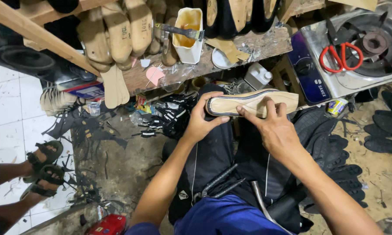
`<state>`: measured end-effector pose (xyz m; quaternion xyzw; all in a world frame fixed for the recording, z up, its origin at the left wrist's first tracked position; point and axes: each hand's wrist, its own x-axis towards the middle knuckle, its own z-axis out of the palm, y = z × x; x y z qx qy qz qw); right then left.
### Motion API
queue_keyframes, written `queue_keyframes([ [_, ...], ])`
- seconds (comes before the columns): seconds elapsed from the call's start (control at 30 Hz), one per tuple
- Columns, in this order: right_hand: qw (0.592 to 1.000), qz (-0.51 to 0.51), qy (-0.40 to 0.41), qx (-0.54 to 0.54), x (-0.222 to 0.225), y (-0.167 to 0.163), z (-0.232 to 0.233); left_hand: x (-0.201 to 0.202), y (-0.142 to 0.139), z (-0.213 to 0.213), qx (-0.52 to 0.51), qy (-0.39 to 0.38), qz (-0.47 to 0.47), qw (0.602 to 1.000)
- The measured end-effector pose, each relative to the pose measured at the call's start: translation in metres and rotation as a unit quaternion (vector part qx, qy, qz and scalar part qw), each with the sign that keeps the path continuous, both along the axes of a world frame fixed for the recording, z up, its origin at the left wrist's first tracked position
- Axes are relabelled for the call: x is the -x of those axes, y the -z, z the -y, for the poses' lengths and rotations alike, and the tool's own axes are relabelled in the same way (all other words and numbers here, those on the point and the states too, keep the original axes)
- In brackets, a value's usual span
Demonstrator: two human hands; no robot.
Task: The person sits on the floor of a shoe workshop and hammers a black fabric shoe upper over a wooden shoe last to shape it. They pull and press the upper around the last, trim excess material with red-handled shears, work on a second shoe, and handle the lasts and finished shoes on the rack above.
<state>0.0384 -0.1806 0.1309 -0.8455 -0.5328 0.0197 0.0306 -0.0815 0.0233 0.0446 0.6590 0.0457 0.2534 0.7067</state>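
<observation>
Scraps and black offcuts litter the dirt floor [117, 161] below a wooden worktop [248, 48] crowded with shoe lasts [117, 35] and a white glue pot [188, 37] with a brush [178, 30] across it. Red scissors [342, 56] lie on the stove [357, 48] at the right. You hold a shoe [248, 103] sole-up over your lap, just below the worktop's front edge. Your left hand [202, 122] grips its heel end, fingers curled around the rim. Your right hand [272, 128] presses on the sole's middle, thumb and fingers closed over its edge. Pliers [215, 185] rest on your thigh. Someone's sandalled feet [43, 167] stand on the white tiles at the left.
</observation>
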Motion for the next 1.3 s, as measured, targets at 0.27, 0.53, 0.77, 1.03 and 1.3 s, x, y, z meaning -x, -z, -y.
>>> queue_keyframes([
  [0.27, 0.999, -0.004, -0.033, 0.039, -0.004, -0.018, -0.011, 0.001, 0.013, -0.009, -0.058, -0.009, -0.011, 0.998],
  [0.53, 0.979, -0.163, -0.102, 0.074, -0.049, -0.036, -0.016, 0.005, 0.012, -0.016, -0.125, -0.002, -0.01, 0.992],
  [0.77, 0.931, -0.313, 0.044, -0.183, -0.181, 0.013, -0.077, 0.002, 0.012, -0.016, -0.085, 0.021, -0.016, 0.996],
  [1.03, 0.953, -0.229, 0.034, -0.194, -0.235, 0.083, -0.14, 0.0, 0.016, -0.019, -0.063, 0.022, -0.044, 0.997],
  [1.3, 0.939, -0.261, 0.119, -0.192, -0.226, 0.084, -0.159, 0.005, 0.015, -0.02, -0.016, 0.031, -0.058, 0.998],
])
